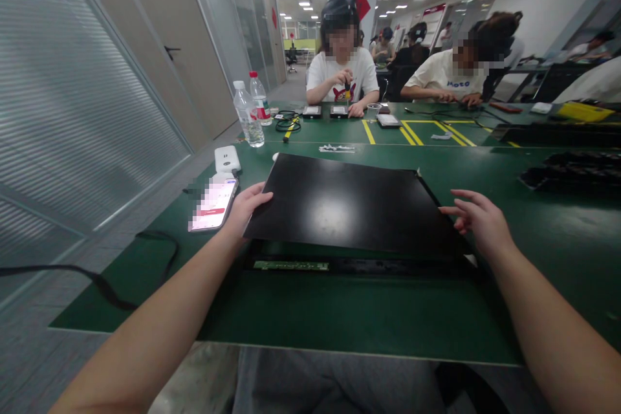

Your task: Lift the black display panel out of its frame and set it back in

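A large flat black panel [349, 207] lies on the green table [339, 310], its near edge raised over a dark frame with a green circuit strip [291, 266]. My left hand [245, 207] grips the panel's left edge, fingers curled round it. My right hand [478, 220] sits at the panel's right edge, fingers spread and resting on or just above it; I cannot tell whether it grips.
A phone [213, 206] and a white device [227, 158] lie left of the panel, two water bottles [248, 114] behind them. A black cable [97, 281] runs off the left edge. Dark parts [572, 171] sit at right. Other people work across the table.
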The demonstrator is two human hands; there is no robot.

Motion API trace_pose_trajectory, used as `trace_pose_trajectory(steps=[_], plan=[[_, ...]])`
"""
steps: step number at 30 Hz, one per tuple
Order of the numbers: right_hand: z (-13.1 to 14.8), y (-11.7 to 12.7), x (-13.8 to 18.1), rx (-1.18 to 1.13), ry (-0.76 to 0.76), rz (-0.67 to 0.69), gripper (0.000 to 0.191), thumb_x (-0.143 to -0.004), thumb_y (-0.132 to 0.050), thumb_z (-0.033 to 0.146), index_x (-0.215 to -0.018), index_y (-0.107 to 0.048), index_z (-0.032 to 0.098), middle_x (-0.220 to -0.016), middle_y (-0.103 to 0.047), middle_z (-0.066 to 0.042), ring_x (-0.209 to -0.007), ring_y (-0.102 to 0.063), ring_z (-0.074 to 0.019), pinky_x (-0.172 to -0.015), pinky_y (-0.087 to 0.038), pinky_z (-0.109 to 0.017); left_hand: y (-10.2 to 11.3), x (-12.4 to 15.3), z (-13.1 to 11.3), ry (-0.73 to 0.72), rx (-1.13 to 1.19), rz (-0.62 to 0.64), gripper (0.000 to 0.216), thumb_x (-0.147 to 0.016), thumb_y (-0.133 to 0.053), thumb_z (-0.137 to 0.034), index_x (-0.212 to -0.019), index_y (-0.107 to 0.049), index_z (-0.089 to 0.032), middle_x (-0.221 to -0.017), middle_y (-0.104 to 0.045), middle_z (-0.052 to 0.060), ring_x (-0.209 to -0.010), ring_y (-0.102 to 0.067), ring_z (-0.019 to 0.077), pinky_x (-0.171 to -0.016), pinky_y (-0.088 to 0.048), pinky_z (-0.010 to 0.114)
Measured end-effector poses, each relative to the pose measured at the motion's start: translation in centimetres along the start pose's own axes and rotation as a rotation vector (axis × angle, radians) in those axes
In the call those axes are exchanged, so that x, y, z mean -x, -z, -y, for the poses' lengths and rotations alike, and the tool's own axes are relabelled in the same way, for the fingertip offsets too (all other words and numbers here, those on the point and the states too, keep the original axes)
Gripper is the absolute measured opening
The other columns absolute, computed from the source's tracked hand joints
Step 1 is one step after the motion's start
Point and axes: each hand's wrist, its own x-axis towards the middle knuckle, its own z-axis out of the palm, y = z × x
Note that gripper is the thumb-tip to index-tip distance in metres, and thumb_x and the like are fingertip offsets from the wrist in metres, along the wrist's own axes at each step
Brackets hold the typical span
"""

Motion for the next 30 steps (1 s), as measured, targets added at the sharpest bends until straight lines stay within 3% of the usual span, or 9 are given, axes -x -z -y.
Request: trace_pose_trajectory(steps=[5, 13, 20, 30], plan=[[0.0, -0.1, 0.1, 0.029, -0.023, 0.002, 0.052, -0.070, -0.075, 0.046, -0.117, -0.069, 0.022, -0.079, -0.077, -0.006, -0.050, -0.054, -0.0141, -0.044, -0.040, -0.026, 0.1, -0.1, 0.2, 0.007, -0.010, -0.010, 0.042, -0.059, -0.086, -0.030, -0.099, -0.079, -0.017, -0.082, -0.082, 0.006, -0.079, -0.079, 0.0284, -0.072, -0.061, 0.035], [0.0, -0.2, 0.1, 0.089, -0.019, 0.001, 0.054, -0.070, -0.074, 0.047, -0.118, -0.070, 0.021, -0.081, -0.076, -0.008, -0.055, -0.055, -0.0158, -0.047, -0.040, -0.027, -0.1, -0.1, -0.2, 0.074, -0.002, 0.021, 0.038, -0.057, -0.087, -0.026, -0.093, -0.077, -0.017, -0.074, -0.079, 0.003, -0.066, -0.073, 0.0220, -0.066, -0.058, 0.032], [0.3, -0.5, 0.4, 0.152, -0.028, -0.007, 0.055, -0.071, -0.073, 0.046, -0.119, -0.071, 0.020, -0.085, -0.077, -0.008, -0.055, -0.052, -0.0142, -0.049, -0.042, -0.028, 0.1, -0.1, -0.1, 0.096, 0.032, 0.007, 0.039, -0.059, -0.089, -0.021, -0.096, -0.078, -0.016, -0.078, -0.081, 0.003, -0.062, -0.071, 0.0183, -0.065, -0.058, 0.028], [0.9, -0.5, 0.7, 0.262, -0.026, -0.009, 0.051, -0.073, -0.070, 0.045, -0.116, -0.075, 0.019, -0.082, -0.076, -0.008, -0.055, -0.055, -0.0155, -0.050, -0.045, -0.029, 1.2, -0.8, 0.8, 0.112, 0.002, 0.094, 0.044, -0.068, -0.089, -0.020, -0.111, -0.078, -0.015, -0.086, -0.083, 0.006, -0.066, -0.075, 0.0206, -0.066, -0.060, 0.029]])
